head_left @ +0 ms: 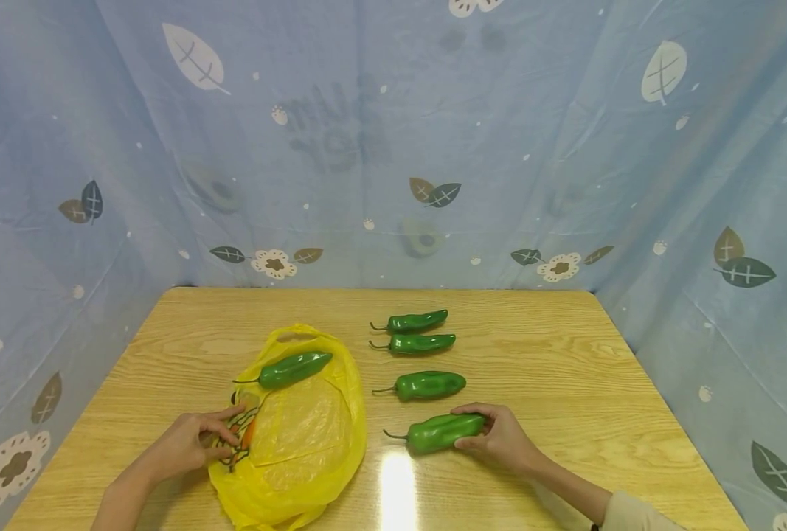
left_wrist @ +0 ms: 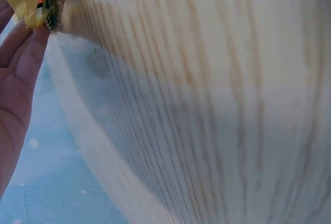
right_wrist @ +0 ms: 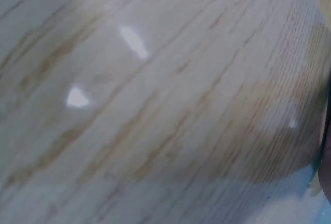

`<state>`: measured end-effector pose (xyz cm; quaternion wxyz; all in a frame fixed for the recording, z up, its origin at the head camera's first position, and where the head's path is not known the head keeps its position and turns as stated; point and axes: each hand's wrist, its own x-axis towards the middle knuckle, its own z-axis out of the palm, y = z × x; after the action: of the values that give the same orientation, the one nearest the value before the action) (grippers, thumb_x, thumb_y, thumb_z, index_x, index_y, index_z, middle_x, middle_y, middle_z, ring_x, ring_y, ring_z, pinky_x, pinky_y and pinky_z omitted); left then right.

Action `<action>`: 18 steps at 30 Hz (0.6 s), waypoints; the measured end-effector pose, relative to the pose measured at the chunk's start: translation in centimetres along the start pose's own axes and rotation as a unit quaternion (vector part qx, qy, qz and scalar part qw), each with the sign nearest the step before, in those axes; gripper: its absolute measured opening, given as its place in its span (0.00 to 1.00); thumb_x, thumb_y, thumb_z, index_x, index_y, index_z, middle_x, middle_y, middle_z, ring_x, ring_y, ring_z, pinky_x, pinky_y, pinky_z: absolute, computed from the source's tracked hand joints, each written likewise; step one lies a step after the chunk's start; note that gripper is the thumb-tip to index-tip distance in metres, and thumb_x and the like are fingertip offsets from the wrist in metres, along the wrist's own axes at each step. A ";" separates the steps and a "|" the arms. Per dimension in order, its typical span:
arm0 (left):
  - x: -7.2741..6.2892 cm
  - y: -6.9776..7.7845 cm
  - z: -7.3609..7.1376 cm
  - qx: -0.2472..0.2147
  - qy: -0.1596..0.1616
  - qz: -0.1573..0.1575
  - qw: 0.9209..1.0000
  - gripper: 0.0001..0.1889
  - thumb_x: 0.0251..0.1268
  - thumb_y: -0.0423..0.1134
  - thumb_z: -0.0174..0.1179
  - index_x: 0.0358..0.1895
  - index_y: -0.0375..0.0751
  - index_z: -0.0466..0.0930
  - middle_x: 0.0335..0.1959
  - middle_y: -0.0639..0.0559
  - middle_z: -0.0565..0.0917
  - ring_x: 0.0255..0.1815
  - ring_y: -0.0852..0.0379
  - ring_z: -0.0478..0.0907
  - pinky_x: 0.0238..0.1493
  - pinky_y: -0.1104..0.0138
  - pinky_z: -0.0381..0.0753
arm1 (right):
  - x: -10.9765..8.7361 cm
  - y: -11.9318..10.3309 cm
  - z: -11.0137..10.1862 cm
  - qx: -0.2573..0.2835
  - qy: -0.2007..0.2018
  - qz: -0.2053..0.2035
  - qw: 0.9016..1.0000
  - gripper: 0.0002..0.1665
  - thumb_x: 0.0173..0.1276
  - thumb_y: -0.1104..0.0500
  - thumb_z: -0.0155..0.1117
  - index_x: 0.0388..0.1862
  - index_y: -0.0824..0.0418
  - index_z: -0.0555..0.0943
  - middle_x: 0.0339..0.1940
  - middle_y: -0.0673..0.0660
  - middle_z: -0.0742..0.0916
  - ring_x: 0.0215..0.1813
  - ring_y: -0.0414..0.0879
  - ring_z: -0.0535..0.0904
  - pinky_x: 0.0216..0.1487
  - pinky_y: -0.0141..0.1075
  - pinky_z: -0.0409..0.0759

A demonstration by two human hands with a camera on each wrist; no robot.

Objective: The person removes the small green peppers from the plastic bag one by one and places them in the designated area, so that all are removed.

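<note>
A yellow plastic bag point(head_left: 307, 435) with a printed patch of orange and black lies spread on the table, a green chili pepper point(head_left: 296, 369) resting on its upper part. My left hand point(head_left: 184, 446) pinches the bag's left edge; the left wrist view shows fingertips point(left_wrist: 39, 40) against the printed plastic. To the right of the bag, my right hand point(head_left: 499, 436) grips the blunt end of another green pepper point(head_left: 436, 434) between thumb and fingers, its stem pointing left. In the right wrist view only a sliver of that hand shows at the right edge.
Behind the gripped pepper lie three more green peppers in a column: a near one point(head_left: 429, 385), a middle one point(head_left: 423, 344) and a far one point(head_left: 418, 321), stems leftward. The wooden table point(head_left: 539, 339) is bordered by a blue patterned curtain point(head_left: 366, 147) at the back and sides.
</note>
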<state>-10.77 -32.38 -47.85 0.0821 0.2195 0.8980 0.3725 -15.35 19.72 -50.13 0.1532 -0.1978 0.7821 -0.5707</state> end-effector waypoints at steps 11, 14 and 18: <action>0.1 0.0 0.0 -0.005 0.001 0.002 1.000 0.06 0.53 0.40 0.70 0.35 0.51 0.88 0.61 0.26 0.70 0.56 0.23 0.66 0.47 0.53 0.81 | 1.1 -0.1 -0.3 -0.082 0.011 -0.011 0.996 0.28 0.53 0.60 0.76 0.53 0.67 0.81 0.51 0.64 0.83 0.43 0.46 0.79 0.42 0.31 0.80; 0.1 0.0 0.0 -0.005 0.000 0.004 1.000 0.06 0.53 0.40 0.70 0.36 0.50 0.88 0.61 0.25 0.70 0.56 0.23 0.67 0.47 0.54 0.81 | 1.2 0.0 -0.2 -0.083 0.009 -0.010 0.996 0.28 0.54 0.59 0.76 0.53 0.67 0.80 0.51 0.65 0.82 0.43 0.45 0.79 0.41 0.31 0.80; 0.0 -0.1 0.0 -0.006 0.000 0.008 1.000 0.06 0.53 0.40 0.70 0.36 0.50 0.88 0.61 0.25 0.70 0.55 0.23 0.67 0.46 0.54 0.81 | 1.4 0.2 0.0 -0.081 0.011 -0.018 0.996 0.28 0.54 0.59 0.76 0.53 0.68 0.80 0.51 0.66 0.83 0.42 0.44 0.80 0.41 0.31 0.81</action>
<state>-10.82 -32.44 -47.87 0.0806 0.2261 0.8941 0.3781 -16.60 19.06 -50.32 0.1175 -0.2173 0.8239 -0.5100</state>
